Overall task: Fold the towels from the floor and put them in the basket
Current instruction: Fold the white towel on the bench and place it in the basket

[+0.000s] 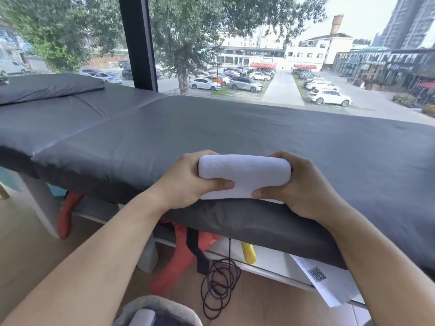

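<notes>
Towel point(244, 176) folded, gripped between left hand point(188, 182) and right hand point(303, 187).

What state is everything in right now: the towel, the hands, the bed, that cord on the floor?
White towel: folded into a thick bundle, resting at the near edge of the bed.
Left hand: grips the towel's left end.
Right hand: grips the towel's right end.
Bed: covered with a dark grey sheet.
Pillow: lying flat at the bed's far left.
Black cord: loosely coiled on the floor.
</notes>
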`<action>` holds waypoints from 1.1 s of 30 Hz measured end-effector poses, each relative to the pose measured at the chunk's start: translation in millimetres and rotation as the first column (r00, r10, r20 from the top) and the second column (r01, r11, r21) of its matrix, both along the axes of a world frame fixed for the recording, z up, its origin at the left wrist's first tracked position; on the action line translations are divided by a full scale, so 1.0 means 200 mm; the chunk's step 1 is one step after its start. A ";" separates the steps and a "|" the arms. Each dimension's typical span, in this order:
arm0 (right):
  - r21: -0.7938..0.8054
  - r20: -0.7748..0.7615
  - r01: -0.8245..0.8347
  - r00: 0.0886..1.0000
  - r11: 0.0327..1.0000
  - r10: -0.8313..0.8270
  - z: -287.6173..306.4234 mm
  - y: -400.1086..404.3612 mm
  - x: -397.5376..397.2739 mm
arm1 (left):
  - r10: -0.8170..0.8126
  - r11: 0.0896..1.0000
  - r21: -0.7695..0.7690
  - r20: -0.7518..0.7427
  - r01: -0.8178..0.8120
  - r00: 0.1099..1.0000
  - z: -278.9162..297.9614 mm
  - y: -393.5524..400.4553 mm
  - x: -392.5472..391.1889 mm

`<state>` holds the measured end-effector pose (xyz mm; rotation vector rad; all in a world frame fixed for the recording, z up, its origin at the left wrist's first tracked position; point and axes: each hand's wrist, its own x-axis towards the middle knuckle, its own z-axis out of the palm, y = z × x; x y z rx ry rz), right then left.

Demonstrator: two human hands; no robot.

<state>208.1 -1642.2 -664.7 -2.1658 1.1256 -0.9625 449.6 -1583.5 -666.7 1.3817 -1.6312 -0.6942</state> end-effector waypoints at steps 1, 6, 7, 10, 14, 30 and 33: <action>-0.003 0.009 0.008 1.000 1.000 -0.008 -0.01 0.00 0.00 | -0.001 1.000 -0.001 0.007 0.001 1.000 0.00 0.00 0.00; 0.007 0.050 0.007 0.999 1.000 -0.007 -0.01 0.04 0.00 | 0.026 0.999 -0.026 -0.026 -0.027 0.999 -0.01 0.01 -0.01; 0.020 0.078 0.009 0.997 1.000 -0.010 -0.01 0.05 0.00 | 0.036 0.999 -0.021 -0.031 -0.037 0.999 -0.01 0.02 -0.01; 0.050 0.198 0.011 0.980 0.999 -0.020 0.00 0.09 -0.01 | 0.110 0.994 -0.012 0.020 -0.110 0.994 0.02 0.04 -0.02; 0.004 0.277 0.009 0.961 1.000 -0.009 0.02 0.13 0.00 | 0.166 0.975 -0.191 0.288 -0.113 0.943 0.11 0.12 -0.06; 0.239 0.666 -0.559 0.689 0.794 0.285 0.04 0.30 0.21 | -0.154 0.975 0.146 -0.097 0.168 0.983 0.13 0.36 0.00; 0.239 0.603 -0.545 0.732 0.804 0.317 0.02 0.37 0.32 | -0.157 0.962 0.207 -0.107 0.177 0.982 0.08 0.47 0.08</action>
